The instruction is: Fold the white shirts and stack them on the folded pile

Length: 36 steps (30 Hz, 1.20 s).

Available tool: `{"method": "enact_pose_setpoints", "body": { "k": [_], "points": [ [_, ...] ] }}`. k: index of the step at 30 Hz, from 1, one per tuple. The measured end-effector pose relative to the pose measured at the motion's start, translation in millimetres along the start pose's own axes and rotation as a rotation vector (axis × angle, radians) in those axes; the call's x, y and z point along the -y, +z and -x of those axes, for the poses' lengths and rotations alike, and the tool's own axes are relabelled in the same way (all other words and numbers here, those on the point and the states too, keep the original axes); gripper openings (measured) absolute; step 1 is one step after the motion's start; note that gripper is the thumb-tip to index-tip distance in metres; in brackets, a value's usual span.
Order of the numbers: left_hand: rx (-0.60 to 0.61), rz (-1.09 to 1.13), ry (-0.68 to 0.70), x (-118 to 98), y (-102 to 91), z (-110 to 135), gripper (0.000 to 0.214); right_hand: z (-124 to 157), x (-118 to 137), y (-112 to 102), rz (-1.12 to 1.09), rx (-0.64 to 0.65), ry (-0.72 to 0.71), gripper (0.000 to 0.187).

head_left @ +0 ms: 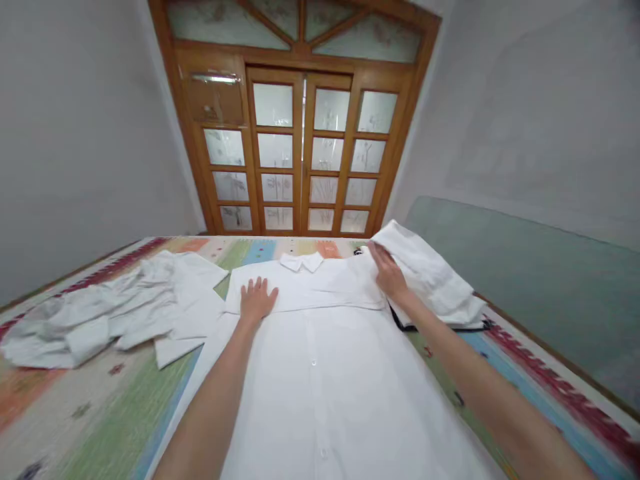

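A white button-up shirt (345, 373) lies spread on the bed cover, its collar (302, 261) at the far end and its button front facing up. My left hand (257, 300) rests flat on the upper left part of the shirt, fingers spread. At the shirt's far right shoulder, my right hand (388, 272) lies with its fingers stretched out, touching the white cloth. It is right beside a pile of folded white clothes (435, 273), which has a dark edge underneath. Neither hand grips anything that I can see.
Rumpled white garments (135, 310) lie to the left on the colourful striped cover (125, 407). A pale green headboard-like panel (530, 267) runs along the right side. Beyond the far edge stand wooden doors (301, 153) with glass panes, between grey-white walls.
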<state>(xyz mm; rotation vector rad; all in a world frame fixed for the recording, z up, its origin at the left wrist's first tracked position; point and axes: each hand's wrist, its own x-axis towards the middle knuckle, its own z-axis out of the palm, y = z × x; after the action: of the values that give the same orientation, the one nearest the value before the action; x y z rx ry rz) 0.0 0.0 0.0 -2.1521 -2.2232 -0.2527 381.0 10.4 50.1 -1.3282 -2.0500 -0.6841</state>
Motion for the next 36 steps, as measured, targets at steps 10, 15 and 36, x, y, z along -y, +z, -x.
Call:
{"method": "enact_pose_setpoints", "body": {
  "k": [10, 15, 36],
  "points": [
    [-0.014, 0.055, -0.008, 0, 0.3, -3, 0.06, 21, 61, 4, -0.136, 0.582, -0.223, 0.056],
    [-0.013, 0.055, -0.005, 0, -0.2, -3, 0.06, 22, 85, 10, -0.159, 0.564, 0.283, 0.041],
    [0.014, 0.109, 0.025, -2, -1.3, -3, 0.061, -7, 131, 43, -0.448, 0.767, 0.014, 0.045]
  ]
}}
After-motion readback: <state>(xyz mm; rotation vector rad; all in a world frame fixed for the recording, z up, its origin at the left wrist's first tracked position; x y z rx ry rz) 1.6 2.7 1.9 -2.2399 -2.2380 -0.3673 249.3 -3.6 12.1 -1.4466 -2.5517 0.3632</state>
